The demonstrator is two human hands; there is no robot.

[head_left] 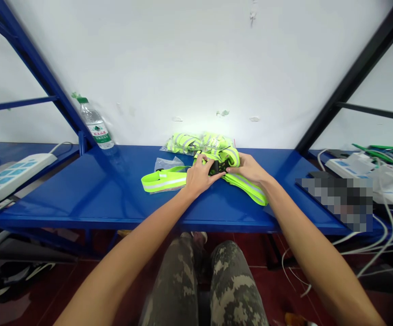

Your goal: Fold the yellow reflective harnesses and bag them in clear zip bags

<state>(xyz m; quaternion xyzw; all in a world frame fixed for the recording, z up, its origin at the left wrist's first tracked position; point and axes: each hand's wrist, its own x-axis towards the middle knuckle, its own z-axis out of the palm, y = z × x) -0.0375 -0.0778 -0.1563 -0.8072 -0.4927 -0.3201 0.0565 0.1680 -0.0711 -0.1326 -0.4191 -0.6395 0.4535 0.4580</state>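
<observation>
A neon yellow reflective strap with silver stripes and black buckles lies in the middle of the blue table, with one loop stretching left and another toward the front right. My left hand grips it beside a black buckle, fingers bent. From the right, my right hand pinches the strap close to the same black parts. The fingertips of both hands are near each other. Behind them, against the wall, sit folded yellow straps in clear plastic bags. A clear plastic bag lies behind the left loop.
A water bottle stands at the back left of the blue table. White power strips lie at the far left and far right. A blurred-out dark flat object and white cables are on the right.
</observation>
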